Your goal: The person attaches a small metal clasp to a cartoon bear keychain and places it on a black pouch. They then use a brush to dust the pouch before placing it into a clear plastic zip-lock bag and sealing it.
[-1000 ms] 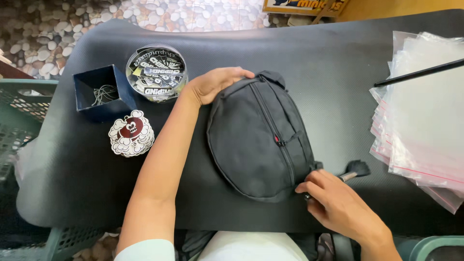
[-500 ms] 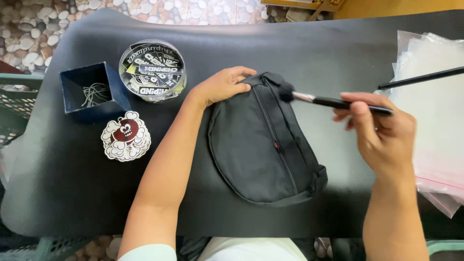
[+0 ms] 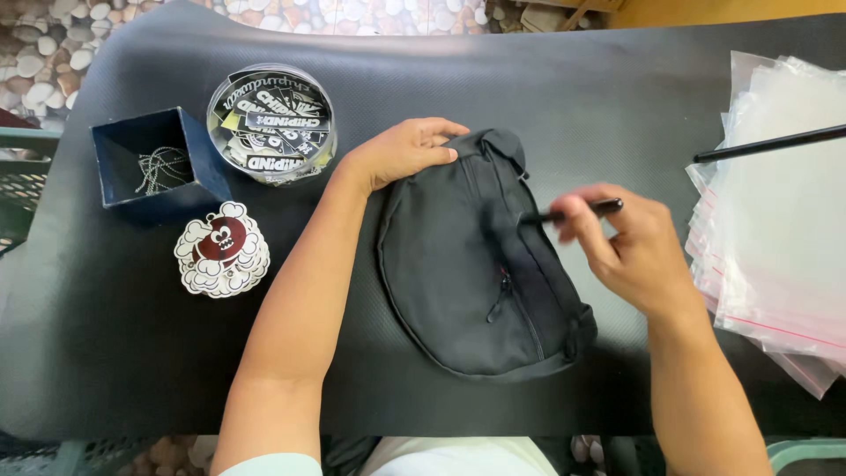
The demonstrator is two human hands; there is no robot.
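Desk (image 3: 617, 97) covered in dark matting, with a black waist bag (image 3: 467, 273) lying at its middle. The bag's upper end is pressed flat by the left hand (image 3: 401, 152), fingers spread open. Just right of the bag, a thin black brush (image 3: 573, 211) is gripped by the closed right hand (image 3: 630, 251), its blurred tip over the fabric. Left of the bag are set a round clear tub of stickers (image 3: 270, 122), a blue box (image 3: 159, 163) and a cloud-shaped sticker (image 3: 222, 249). Well right of the bag, clear plastic bags (image 3: 784, 229) are stacked.

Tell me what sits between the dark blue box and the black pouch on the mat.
In the head view, the left forearm crosses that stretch, between the blue box and the black pouch. The cloud-shaped sticker lies box-side; otherwise bare black mat.
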